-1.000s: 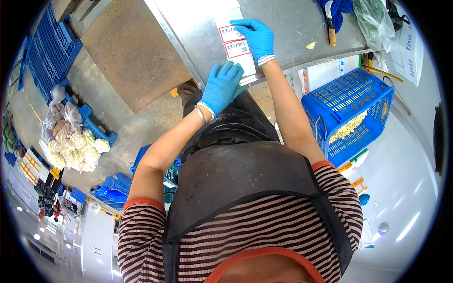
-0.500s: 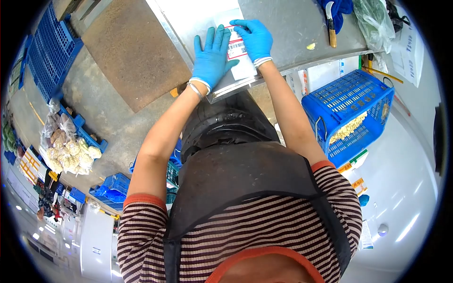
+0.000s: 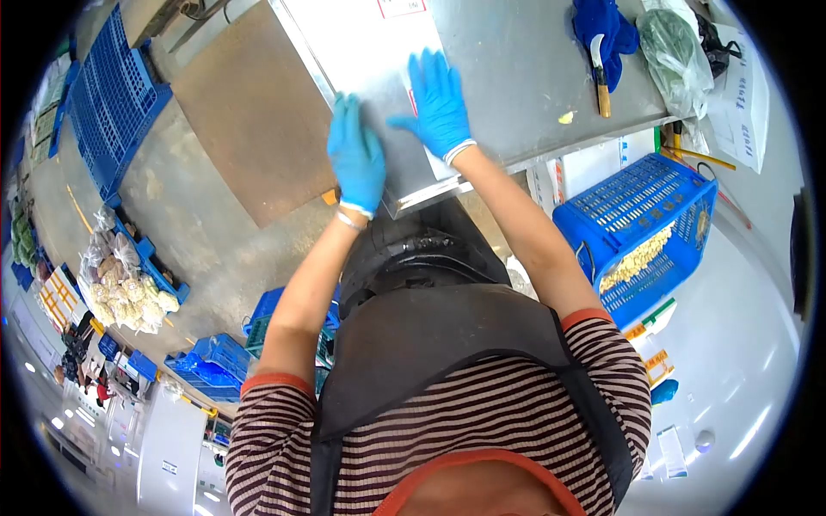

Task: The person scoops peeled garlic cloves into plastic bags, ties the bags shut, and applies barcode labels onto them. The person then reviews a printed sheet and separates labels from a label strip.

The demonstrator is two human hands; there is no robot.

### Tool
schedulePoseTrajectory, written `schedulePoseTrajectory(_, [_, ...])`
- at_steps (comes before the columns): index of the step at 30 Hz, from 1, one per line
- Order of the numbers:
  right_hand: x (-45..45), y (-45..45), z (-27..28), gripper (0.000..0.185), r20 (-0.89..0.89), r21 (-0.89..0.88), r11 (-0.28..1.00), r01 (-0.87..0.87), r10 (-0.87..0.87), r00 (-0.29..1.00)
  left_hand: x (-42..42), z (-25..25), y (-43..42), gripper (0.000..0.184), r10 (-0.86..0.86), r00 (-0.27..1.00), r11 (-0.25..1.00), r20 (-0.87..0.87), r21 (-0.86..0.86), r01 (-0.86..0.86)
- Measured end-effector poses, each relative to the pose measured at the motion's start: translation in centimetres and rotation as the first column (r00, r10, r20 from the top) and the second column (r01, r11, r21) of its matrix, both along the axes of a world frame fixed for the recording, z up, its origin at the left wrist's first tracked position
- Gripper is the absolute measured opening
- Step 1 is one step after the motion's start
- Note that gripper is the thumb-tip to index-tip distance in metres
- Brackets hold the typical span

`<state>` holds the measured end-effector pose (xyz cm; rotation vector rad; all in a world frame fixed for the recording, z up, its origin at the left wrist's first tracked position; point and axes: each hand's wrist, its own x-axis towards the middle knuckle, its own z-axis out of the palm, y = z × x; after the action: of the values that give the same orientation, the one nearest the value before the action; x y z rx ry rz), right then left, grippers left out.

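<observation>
My right hand (image 3: 439, 105), in a blue glove, lies with fingers stretched out and thumb spread on a white strip (image 3: 385, 56) on the metal table. A sliver of red border shows beside its fingers; the rest of that label is covered by the hand. My left hand (image 3: 355, 159), also in a blue glove, is at the table's left edge, fingers straight and slightly blurred; I cannot tell whether it touches the metal. It holds nothing visible. At the far end of the strip sits a red-bordered label (image 3: 402, 7), cut off by the frame's top.
On the metal table (image 3: 508, 69) lie a wooden-handled knife (image 3: 601, 82), a blue cloth (image 3: 613, 39) and a plastic bag (image 3: 675, 64). A blue crate (image 3: 641, 232) with pale pieces stands at right. A brown board (image 3: 258, 112) and bagged produce (image 3: 125, 288) are at left.
My left hand has drawn back from the label toward the table edge. My right hand has gone from pinched fingers to flat and moved nearer me. A red-bordered label now shows farther up.
</observation>
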<state>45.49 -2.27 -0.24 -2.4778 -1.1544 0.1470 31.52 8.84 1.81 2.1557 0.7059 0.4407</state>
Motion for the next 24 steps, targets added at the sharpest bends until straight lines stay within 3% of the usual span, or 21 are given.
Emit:
schedulePoseTrajectory(2, [0.2, -0.2, -0.8, 0.116, -0.088, -0.163, 0.983, -0.090, 0.076, 0.993, -1.2, 0.3, 0.8, 0.049, 0.075, 0.997, 0.997, -0.014, -0.013, -0.076])
schedulePoseTrajectory(8, [-0.8, -2.0, 2.9, 0.115, -0.125, -0.076, 0.997, -0.020, 0.010, 0.992, -3.6, 0.7, 0.2, 0.047, 0.090, 0.991, 0.996, -0.104, 0.018, -0.089])
schedulePoseTrajectory(11, [-2.4, -4.2, 0.0, 0.115, -0.139, -0.283, 0.954, -0.102, 0.064, 0.988, -3.3, 1.4, 0.0, 0.047, 0.074, 0.994, 0.997, -0.085, -0.022, -0.076])
schedulePoseTrajectory(14, [-1.9, -5.3, -0.8, 0.113, -0.144, -0.242, 0.967, -0.085, 0.050, 0.988, -0.7, 1.3, -1.0, 0.041, 0.076, 0.997, 0.993, 0.004, -0.090, -0.076])
schedulePoseTrajectory(16, [-1.6, -5.4, -0.3, 0.106, -0.188, -0.119, 0.993, 0.003, -0.025, 0.982, 1.5, 1.7, -0.6, 0.037, 0.116, 0.993, 0.954, -0.016, -0.276, -0.116])
schedulePoseTrajectory(18, [-0.4, -5.4, 0.2, 0.101, -0.243, 0.065, 0.988, 0.139, -0.119, 0.963, 4.7, 1.7, 0.5, 0.034, 0.179, 0.983, 0.857, -0.051, -0.482, -0.181])
schedulePoseTrajectory(20, [2.2, -5.8, -0.3, 0.098, -0.328, 0.299, 0.898, 0.323, -0.221, 0.918, 8.1, -1.3, 1.1, 0.033, 0.244, 0.969, 0.691, -0.036, -0.694, -0.200])
schedulePoseTrajectory(24, [5.9, -3.6, -0.3, 0.086, -0.400, 0.171, 0.851, 0.496, -0.400, 0.825, 12.8, -3.3, 3.0, 0.029, 0.266, 0.951, 0.364, -0.157, -0.897, -0.250])
